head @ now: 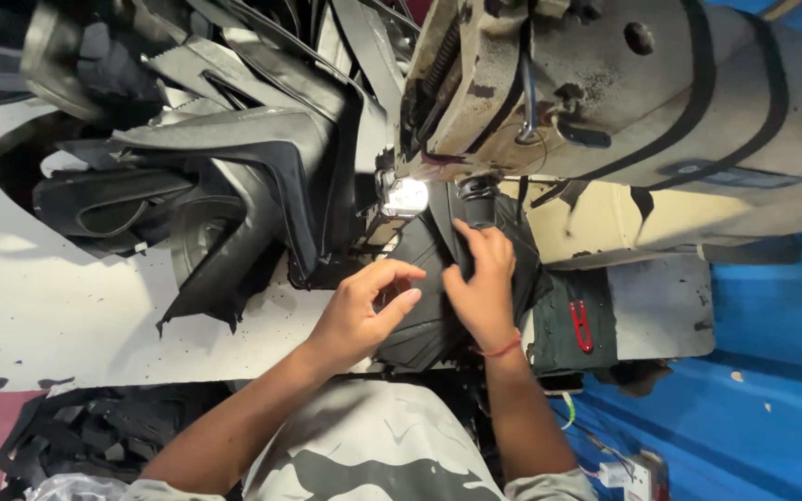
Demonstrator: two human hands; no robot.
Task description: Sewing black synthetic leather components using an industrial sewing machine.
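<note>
A black leather-like piece [420, 320] lies under the head of a worn cream sewing machine [605, 93], lit by a small lamp [407, 196]. My left hand [364, 311] rests on the piece's left side with thumb and forefinger curled over its edge. My right hand [483, 283], a red thread round its wrist, presses flat on the piece just below the black post [478, 202] near the needle, fingers pointing up toward it.
A big heap of cut black pieces [215, 167] covers the white table [58, 315] at left. More black scraps [95, 436] lie below the table edge. Red thread snips [582, 325] sit on a dark pad at right. Blue surface [772, 371] beyond.
</note>
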